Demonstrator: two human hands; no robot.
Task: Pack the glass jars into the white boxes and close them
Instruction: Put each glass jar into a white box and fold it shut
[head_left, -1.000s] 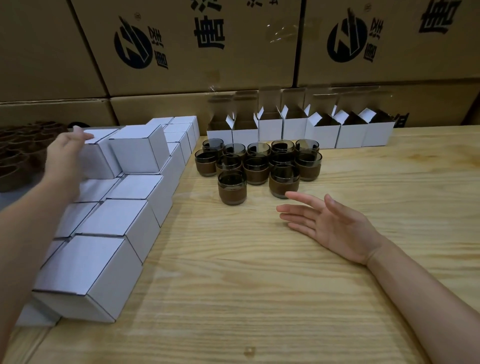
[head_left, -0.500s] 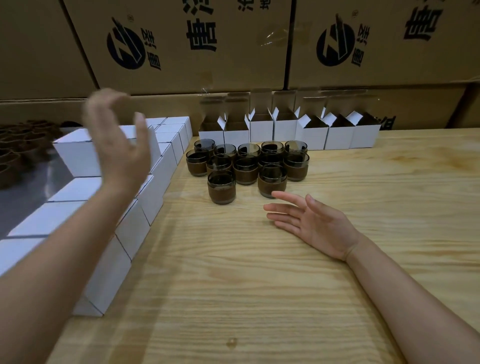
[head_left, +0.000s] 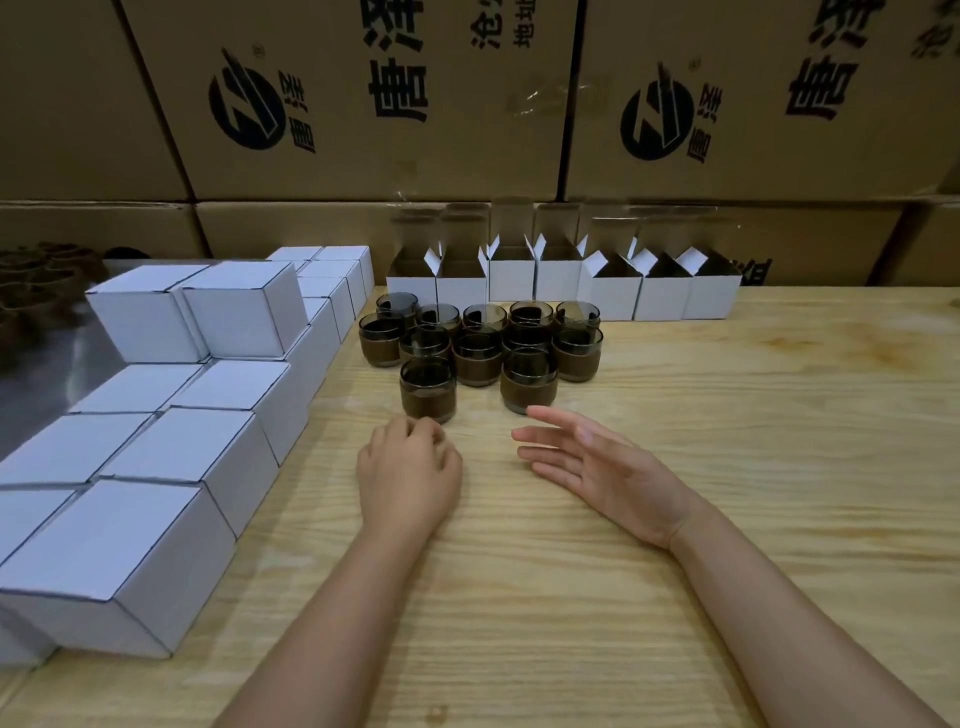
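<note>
Several dark glass jars with brown bands (head_left: 478, 345) stand grouped in the middle of the wooden table (head_left: 727, 467). Behind them runs a row of open white boxes (head_left: 613, 288) with flaps up. Closed white boxes (head_left: 192, 447) are stacked along the left side. My left hand (head_left: 410, 473) rests on the table just in front of the nearest left jar (head_left: 427, 387), fingers loosely curled, holding nothing. My right hand (head_left: 597, 467) lies open, palm turned left, fingers pointing toward the nearest right jar (head_left: 529, 379), not touching it.
Large brown cartons (head_left: 363, 104) form a wall behind the table. More brown-banded jars (head_left: 31, 291) sit at the far left beyond the closed boxes. Bare wood extends to the right and toward me.
My left hand left the stacked closed boxes, swung through the air, and came down on the table in front of the jars. My right hand has stayed in place.
</note>
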